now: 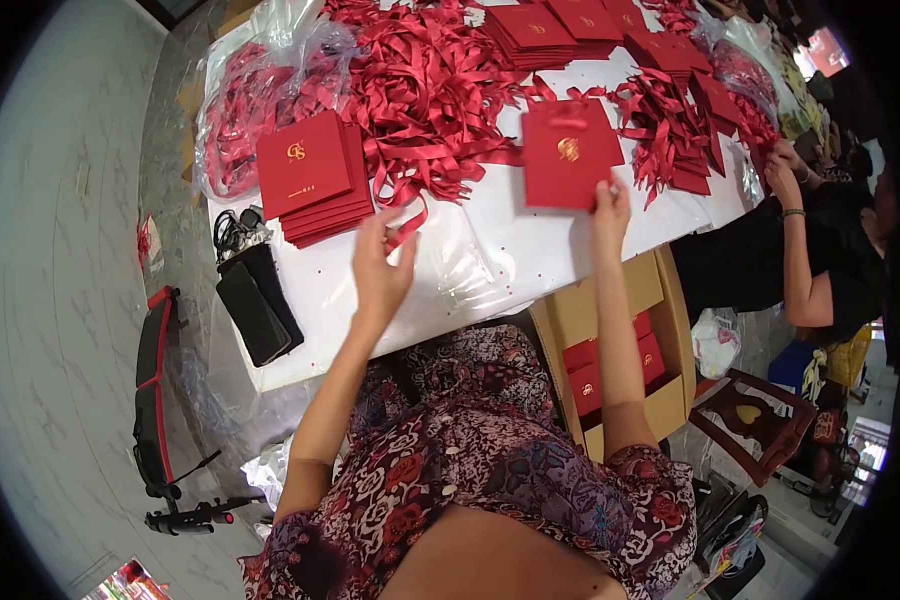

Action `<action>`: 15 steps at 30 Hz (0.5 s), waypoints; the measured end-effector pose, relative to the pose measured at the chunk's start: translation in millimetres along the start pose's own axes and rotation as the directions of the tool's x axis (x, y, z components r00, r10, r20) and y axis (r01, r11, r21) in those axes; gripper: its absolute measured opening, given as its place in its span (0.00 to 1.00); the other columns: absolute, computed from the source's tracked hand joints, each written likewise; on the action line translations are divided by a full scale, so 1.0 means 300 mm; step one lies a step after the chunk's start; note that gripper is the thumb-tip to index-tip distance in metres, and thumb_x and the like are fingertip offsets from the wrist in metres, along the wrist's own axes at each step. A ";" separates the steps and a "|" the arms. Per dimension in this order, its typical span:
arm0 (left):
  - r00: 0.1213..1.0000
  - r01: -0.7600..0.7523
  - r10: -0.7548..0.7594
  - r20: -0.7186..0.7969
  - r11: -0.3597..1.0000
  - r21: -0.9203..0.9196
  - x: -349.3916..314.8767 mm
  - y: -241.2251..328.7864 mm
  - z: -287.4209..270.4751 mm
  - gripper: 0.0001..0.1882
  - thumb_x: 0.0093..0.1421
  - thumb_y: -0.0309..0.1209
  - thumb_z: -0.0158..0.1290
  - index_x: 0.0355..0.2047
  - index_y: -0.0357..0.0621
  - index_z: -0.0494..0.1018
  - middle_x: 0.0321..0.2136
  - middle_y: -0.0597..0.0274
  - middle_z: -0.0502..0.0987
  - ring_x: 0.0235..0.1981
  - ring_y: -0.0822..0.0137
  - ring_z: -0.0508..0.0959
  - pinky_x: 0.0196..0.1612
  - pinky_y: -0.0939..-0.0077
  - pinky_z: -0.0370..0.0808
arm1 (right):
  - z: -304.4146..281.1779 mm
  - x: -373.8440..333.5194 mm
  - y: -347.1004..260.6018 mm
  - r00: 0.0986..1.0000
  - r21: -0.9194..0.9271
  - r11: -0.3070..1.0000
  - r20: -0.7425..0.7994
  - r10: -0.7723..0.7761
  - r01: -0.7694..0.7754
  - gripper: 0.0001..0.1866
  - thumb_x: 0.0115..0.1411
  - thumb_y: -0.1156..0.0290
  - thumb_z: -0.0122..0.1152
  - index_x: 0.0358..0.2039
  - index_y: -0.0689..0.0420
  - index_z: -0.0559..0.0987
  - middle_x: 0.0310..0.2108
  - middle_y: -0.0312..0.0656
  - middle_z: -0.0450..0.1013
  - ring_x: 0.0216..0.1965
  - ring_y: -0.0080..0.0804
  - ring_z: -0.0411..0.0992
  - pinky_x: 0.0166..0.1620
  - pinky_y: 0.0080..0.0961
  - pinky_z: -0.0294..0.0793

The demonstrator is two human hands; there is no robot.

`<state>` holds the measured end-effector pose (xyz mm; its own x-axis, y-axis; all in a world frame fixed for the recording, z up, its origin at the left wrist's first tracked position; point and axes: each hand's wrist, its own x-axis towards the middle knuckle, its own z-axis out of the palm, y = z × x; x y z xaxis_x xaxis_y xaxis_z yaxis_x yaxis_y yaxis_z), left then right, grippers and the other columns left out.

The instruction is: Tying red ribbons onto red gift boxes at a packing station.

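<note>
My right hand pinches the lower right corner of a flat red paper bag with a gold emblem, held over the white-covered table. A piece of red ribbon lies across the bag's top. My left hand, slightly blurred, has its fingers curled around the end of a looped red ribbon. Just beyond it, to the left, is a stack of flat red bags. Behind both hands spreads a large heap of red ribbons.
A black phone and cables lie at the table's left. Plastic bags of ribbon, more red stacks and bags with ribbons fill the far side. An open carton holds red items. Another person works at right.
</note>
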<state>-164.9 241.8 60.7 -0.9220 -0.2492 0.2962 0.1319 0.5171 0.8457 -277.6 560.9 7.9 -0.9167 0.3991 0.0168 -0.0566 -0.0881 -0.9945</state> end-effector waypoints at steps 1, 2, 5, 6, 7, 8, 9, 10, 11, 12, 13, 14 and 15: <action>0.987 -0.146 0.154 -0.045 0.978 0.147 0.031 -0.017 -0.040 0.17 0.54 0.24 0.61 0.45 0.41 0.73 0.41 0.55 0.76 0.35 0.63 0.75 0.42 0.74 0.71 | -0.023 0.082 0.030 0.998 -0.008 1.000 -0.054 -0.025 0.025 0.19 0.68 0.70 0.53 0.57 0.63 0.69 0.44 0.41 0.75 0.43 0.24 0.72 0.47 0.21 0.72; 0.949 -0.281 0.310 -0.060 0.915 0.289 0.068 -0.037 -0.067 0.17 0.52 0.24 0.60 0.44 0.42 0.74 0.43 0.55 0.75 0.39 0.58 0.75 0.47 0.67 0.71 | -0.062 0.163 0.072 0.993 -0.003 0.996 -0.068 -0.092 0.092 0.20 0.67 0.69 0.55 0.56 0.65 0.70 0.44 0.42 0.75 0.43 0.25 0.72 0.47 0.22 0.72; 0.950 -0.215 0.292 -0.111 0.870 0.444 0.124 -0.060 -0.146 0.22 0.50 0.24 0.60 0.48 0.45 0.74 0.49 0.53 0.73 0.51 0.50 0.69 0.56 0.56 0.64 | -0.068 0.264 0.112 0.982 -0.212 0.961 -0.026 -0.188 0.179 0.20 0.67 0.69 0.55 0.55 0.66 0.69 0.46 0.47 0.72 0.46 0.30 0.71 0.49 0.26 0.72; 0.944 -0.216 0.314 -0.105 0.825 0.522 0.138 -0.087 -0.177 0.24 0.50 0.25 0.60 0.50 0.46 0.73 0.52 0.53 0.71 0.54 0.49 0.67 0.57 0.55 0.62 | -0.020 0.251 0.092 0.967 -0.330 0.922 -0.077 -0.242 0.204 0.20 0.65 0.70 0.56 0.55 0.66 0.70 0.47 0.49 0.70 0.46 0.34 0.71 0.49 0.28 0.72; 0.937 -0.222 0.337 -0.092 0.778 0.588 0.151 -0.108 -0.197 0.26 0.50 0.25 0.60 0.51 0.47 0.73 0.55 0.53 0.69 0.57 0.48 0.65 0.59 0.54 0.61 | 0.002 0.240 0.079 0.943 -0.450 0.866 -0.129 -0.306 0.220 0.20 0.64 0.71 0.57 0.54 0.67 0.70 0.48 0.52 0.68 0.47 0.37 0.70 0.49 0.30 0.71; 0.938 -0.216 0.333 -0.095 0.776 0.592 0.161 -0.128 -0.211 0.26 0.50 0.25 0.60 0.51 0.47 0.73 0.55 0.53 0.69 0.57 0.48 0.65 0.59 0.54 0.61 | -0.001 0.239 0.087 0.945 -0.448 0.867 -0.122 -0.303 0.220 0.20 0.64 0.71 0.57 0.54 0.67 0.70 0.48 0.52 0.68 0.47 0.37 0.70 0.49 0.30 0.71; 0.944 -0.229 0.327 -0.048 0.751 0.620 0.171 -0.143 -0.225 0.27 0.50 0.25 0.60 0.53 0.48 0.72 0.57 0.53 0.68 0.60 0.48 0.64 0.60 0.53 0.60 | -0.013 0.234 0.091 0.882 -0.725 0.634 -0.076 -0.464 0.271 0.20 0.63 0.72 0.57 0.54 0.66 0.70 0.49 0.54 0.66 0.47 0.39 0.69 0.49 0.31 0.70; 0.948 -0.245 0.319 0.002 0.725 0.643 0.180 -0.157 -0.230 0.29 0.50 0.25 0.60 0.55 0.49 0.71 0.59 0.53 0.66 0.62 0.48 0.62 0.61 0.52 0.58 | -0.023 0.229 0.097 0.805 -0.911 0.318 0.025 -0.593 0.262 0.19 0.62 0.73 0.58 0.53 0.65 0.71 0.50 0.55 0.64 0.47 0.40 0.69 0.48 0.32 0.70; 0.948 -0.244 0.320 0.004 0.715 0.655 0.187 -0.169 -0.225 0.28 0.52 0.25 0.59 0.55 0.50 0.71 0.59 0.53 0.67 0.62 0.50 0.64 0.61 0.55 0.58 | -0.035 0.218 0.105 0.720 -0.917 0.242 0.067 -0.691 0.318 0.17 0.59 0.75 0.59 0.49 0.64 0.74 0.48 0.52 0.68 0.45 0.39 0.69 0.47 0.32 0.69; 0.950 -0.232 0.311 -0.001 0.711 0.664 0.185 -0.189 -0.231 0.28 0.52 0.25 0.59 0.55 0.50 0.71 0.59 0.53 0.67 0.62 0.50 0.64 0.61 0.55 0.58 | -0.003 0.177 0.084 0.724 -0.912 0.247 0.075 -0.686 0.328 0.17 0.59 0.75 0.59 0.49 0.64 0.74 0.48 0.52 0.68 0.45 0.39 0.69 0.47 0.32 0.69; 0.958 -0.223 0.286 0.008 0.732 0.644 0.181 -0.212 -0.243 0.27 0.53 0.25 0.58 0.55 0.51 0.72 0.58 0.53 0.68 0.60 0.51 0.65 0.60 0.56 0.59 | 0.051 0.112 0.042 0.784 -0.737 0.467 0.134 -0.606 0.488 0.15 0.59 0.75 0.59 0.47 0.63 0.75 0.45 0.49 0.70 0.44 0.38 0.70 0.46 0.31 0.69; 0.965 -0.216 0.262 0.018 0.753 0.622 0.174 -0.225 -0.257 0.26 0.54 0.24 0.57 0.55 0.51 0.72 0.57 0.54 0.69 0.59 0.52 0.67 0.60 0.57 0.59 | 0.107 0.037 0.004 0.817 -0.493 0.662 0.218 -0.534 0.564 0.12 0.59 0.75 0.58 0.44 0.62 0.77 0.43 0.46 0.72 0.43 0.37 0.71 0.46 0.31 0.69; 0.953 -0.229 0.304 -0.001 0.721 0.654 0.171 -0.220 -0.251 0.24 0.56 0.24 0.56 0.54 0.51 0.74 0.55 0.57 0.72 0.56 0.56 0.70 0.58 0.60 0.60 | 0.160 -0.046 -0.024 0.854 -0.416 0.747 0.299 -0.426 0.518 0.11 0.59 0.75 0.58 0.43 0.60 0.78 0.41 0.44 0.73 0.42 0.37 0.72 0.45 0.30 0.70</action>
<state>-193.4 133.2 53.4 -0.8379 -0.0816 0.5397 0.0679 0.9655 0.2515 -283.5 512.3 19.9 -0.8767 0.1059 0.4691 -0.3531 0.5205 -0.7774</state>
